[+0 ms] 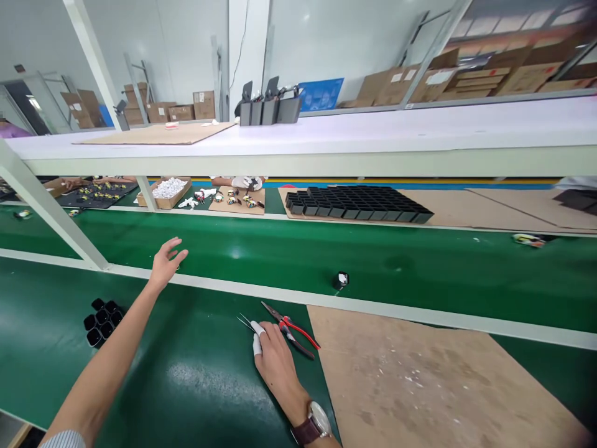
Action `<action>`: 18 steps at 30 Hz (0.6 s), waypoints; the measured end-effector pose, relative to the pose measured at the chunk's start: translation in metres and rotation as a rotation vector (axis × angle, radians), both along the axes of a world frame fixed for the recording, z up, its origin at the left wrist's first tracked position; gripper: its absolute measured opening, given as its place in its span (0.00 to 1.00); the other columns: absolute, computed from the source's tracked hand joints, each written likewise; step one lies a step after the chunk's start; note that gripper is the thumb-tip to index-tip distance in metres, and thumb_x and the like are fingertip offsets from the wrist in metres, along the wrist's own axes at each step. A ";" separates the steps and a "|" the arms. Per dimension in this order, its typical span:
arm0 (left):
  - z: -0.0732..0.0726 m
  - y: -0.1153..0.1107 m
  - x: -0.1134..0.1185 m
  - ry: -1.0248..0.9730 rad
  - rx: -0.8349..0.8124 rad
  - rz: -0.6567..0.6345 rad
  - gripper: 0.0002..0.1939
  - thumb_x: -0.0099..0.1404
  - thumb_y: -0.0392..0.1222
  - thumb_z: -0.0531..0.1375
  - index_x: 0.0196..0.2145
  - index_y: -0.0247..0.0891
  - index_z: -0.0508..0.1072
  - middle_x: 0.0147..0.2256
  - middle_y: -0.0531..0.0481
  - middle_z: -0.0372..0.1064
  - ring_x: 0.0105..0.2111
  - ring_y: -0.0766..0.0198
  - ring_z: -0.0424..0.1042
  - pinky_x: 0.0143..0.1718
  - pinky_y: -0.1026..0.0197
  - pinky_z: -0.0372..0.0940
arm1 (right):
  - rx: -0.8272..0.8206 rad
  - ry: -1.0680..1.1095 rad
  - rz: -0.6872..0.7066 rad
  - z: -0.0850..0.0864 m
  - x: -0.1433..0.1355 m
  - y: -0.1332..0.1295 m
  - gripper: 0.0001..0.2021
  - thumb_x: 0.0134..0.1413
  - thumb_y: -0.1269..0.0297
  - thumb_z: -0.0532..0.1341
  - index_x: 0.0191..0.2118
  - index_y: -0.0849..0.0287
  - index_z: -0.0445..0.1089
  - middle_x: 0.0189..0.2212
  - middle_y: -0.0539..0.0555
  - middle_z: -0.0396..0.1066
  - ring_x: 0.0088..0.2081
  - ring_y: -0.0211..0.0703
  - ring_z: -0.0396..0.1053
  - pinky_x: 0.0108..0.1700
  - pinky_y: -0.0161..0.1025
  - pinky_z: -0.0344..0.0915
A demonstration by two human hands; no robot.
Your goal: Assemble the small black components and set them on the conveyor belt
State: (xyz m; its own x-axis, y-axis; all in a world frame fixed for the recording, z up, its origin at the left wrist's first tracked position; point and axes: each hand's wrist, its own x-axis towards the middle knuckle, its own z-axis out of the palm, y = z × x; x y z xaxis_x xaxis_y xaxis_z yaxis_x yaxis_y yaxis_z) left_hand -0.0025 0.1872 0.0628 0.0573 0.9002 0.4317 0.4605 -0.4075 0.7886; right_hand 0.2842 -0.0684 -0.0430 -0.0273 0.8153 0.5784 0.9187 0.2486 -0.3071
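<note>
My left hand is stretched out over the edge of the green belt, its fingers apart and nothing visible in them. On the green worktop, my right hand is closed on thin metal tweezers, whose tips point up and left. White finger cots cover two of its fingertips. Just beyond it lie pliers with red and dark handles. A small black cup with something white in its top stands on the belt. Several black cups are grouped on the worktop, left of my left forearm.
A brown board lies right of my right hand. Across the belt stand rows of black boxes and a carton of white pieces. A co-worker's gloved hands show there. A white shelf and its slanted post cross the view.
</note>
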 end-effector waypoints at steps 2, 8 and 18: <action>-0.011 0.011 -0.011 0.086 -0.001 0.089 0.25 0.66 0.54 0.64 0.56 0.41 0.74 0.63 0.37 0.66 0.62 0.42 0.68 0.61 0.41 0.66 | 0.017 -0.008 -0.025 0.000 0.002 0.001 0.18 0.62 0.80 0.51 0.50 0.59 0.72 0.43 0.61 0.72 0.44 0.56 0.70 0.47 0.55 0.73; -0.052 0.014 -0.027 0.264 -0.084 0.113 0.30 0.57 0.53 0.69 0.54 0.36 0.76 0.55 0.35 0.75 0.62 0.35 0.67 0.65 0.36 0.59 | 0.048 0.122 0.082 0.016 0.001 -0.001 0.18 0.65 0.78 0.54 0.55 0.57 0.71 0.49 0.61 0.71 0.49 0.56 0.70 0.50 0.56 0.73; -0.076 -0.011 -0.013 0.195 -0.104 -0.039 0.28 0.65 0.50 0.63 0.59 0.36 0.70 0.44 0.41 0.77 0.47 0.49 0.77 0.54 0.45 0.72 | -0.523 0.859 0.620 0.014 -0.050 -0.005 0.17 0.71 0.59 0.56 0.61 0.52 0.66 0.52 0.60 0.75 0.46 0.47 0.78 0.45 0.46 0.78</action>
